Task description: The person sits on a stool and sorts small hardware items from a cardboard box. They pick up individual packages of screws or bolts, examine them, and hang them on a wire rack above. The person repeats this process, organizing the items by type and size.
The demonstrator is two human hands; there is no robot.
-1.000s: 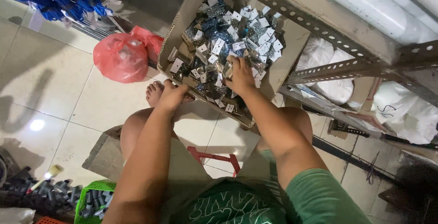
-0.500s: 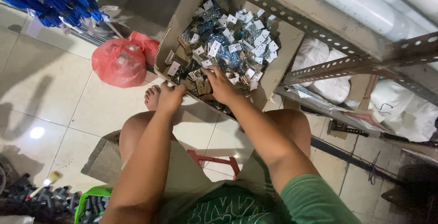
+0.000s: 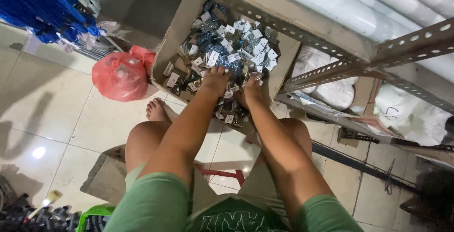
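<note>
1. A cardboard box [image 3: 172,38] lies on the tiled floor [image 3: 56,118] beneath a perforated steel shelf frame [image 3: 331,71], its open top tilted toward the seated person so the contents can be reached from the stool.
2. The box is heaped with small packets [image 3: 231,43] of metal hardware, each with a white card, piled mostly at its far right.
3. Left hand [image 3: 216,79]: palm down on the near part of the heap, fingers spread and buried among the packets; whether its grip has closed on any cannot be told.
4. Right hand [image 3: 252,91]: just beside the left, at the near edge of the box, fingers curled down into the packets; what it holds, if anything, is hidden.
5. A red plastic bag [image 3: 119,76] sits on the floor left of the box, touching its side.
6. One bare foot [image 3: 156,110] rests near the box's near-left corner.
</note>
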